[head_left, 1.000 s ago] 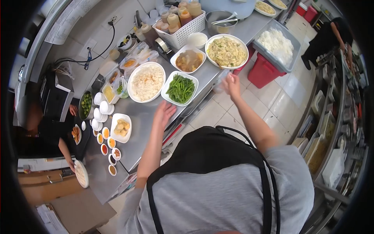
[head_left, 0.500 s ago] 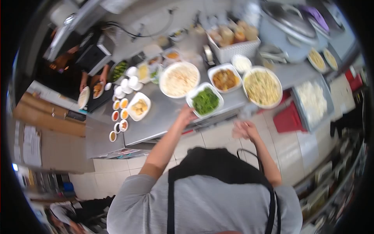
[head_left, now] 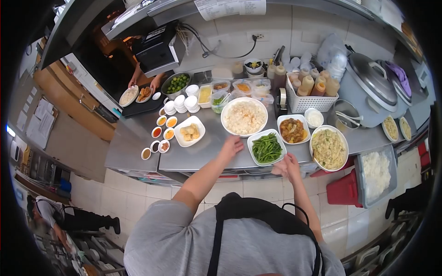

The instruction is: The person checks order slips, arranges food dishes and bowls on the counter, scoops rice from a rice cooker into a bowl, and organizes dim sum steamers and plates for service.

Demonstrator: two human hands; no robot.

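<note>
Hands (head_left: 231,146) (head_left: 290,167) flank greens (head_left: 266,148) on a steel counter (head_left: 211,141) above tiled floor (head_left: 258,189).

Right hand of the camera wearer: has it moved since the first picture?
Yes: judged against the dish of green vegetables, the right hand has moved left toward it, now at its near right corner.

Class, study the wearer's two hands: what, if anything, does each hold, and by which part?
The left hand holds nothing visible. The right hand is at the near right corner of the greens dish; whether it grips there cannot be told.
</note>
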